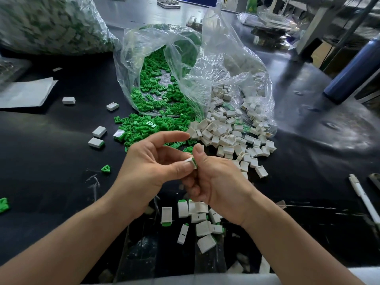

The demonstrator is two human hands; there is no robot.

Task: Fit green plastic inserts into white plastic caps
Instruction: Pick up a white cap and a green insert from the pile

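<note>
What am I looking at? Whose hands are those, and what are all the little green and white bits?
There is no machine here, just a person working. The camera sits on their head and looks down, so you see their own two arms. The left hand and the right hand together pinch one white cap, with a bit of green showing at its edge. On the black table, clear plastic bags spill out a heap of green inserts and a heap of empty white caps. Nearer the person lie finished caps with green peeking out.
</note>
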